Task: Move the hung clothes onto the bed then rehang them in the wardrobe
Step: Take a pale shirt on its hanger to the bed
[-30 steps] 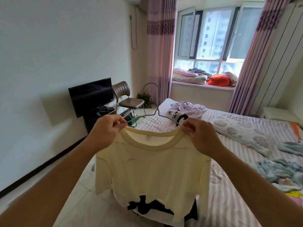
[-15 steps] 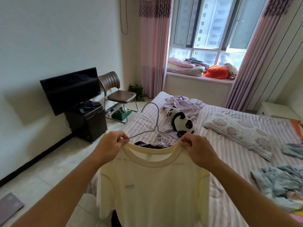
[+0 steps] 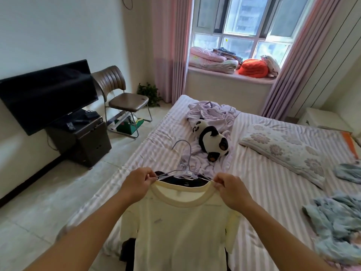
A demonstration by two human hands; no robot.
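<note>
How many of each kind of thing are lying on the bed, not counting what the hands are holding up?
Panda plush toys: 1, the panda.
Pillows: 1, the floral pillow.
Crumpled purple cloths: 1, the purple cloth behind the panda.
Blue clothes heaps: 2, the near heap and the far heap at the right edge.
Total: 5.

Cream shirt [image 3: 181,227] above striped bed [image 3: 273,192]
</note>
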